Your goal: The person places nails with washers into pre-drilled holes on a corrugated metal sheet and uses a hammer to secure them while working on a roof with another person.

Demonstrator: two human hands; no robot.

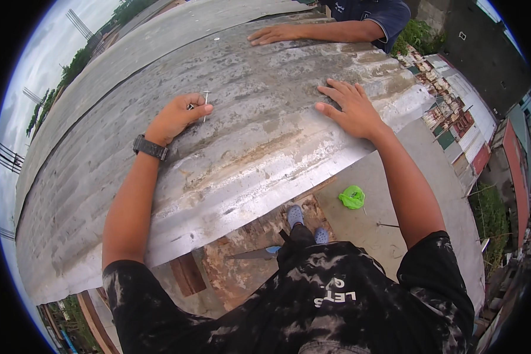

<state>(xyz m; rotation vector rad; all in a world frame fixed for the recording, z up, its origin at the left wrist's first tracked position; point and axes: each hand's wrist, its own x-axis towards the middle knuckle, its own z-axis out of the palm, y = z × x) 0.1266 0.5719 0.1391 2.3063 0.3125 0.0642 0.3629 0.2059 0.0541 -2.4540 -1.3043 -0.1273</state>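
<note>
My left hand [180, 117] rests on a grey corrugated metal sheet [265, 100], its fingers curled around a few nails [206, 97], one upright between thumb and forefinger. My right hand [348, 109] lies palm down on the same sheet near its front edge, fingers spread and holding nothing. The sheet is stained, with a paler, shinier strip along the near edge. At the top, another person's hand [268, 35] also lies flat on the sheet, with a dark sleeve [389, 23] behind it.
Below the edge are my feet in blue clogs [295, 215] on a worn wooden board [230, 248], a saw [248, 255], a green plastic bag [351, 196] and a concrete floor [407, 194]. Rusty patched roofs [442, 106] lie to the right; rebar [76, 22] stands in the distance.
</note>
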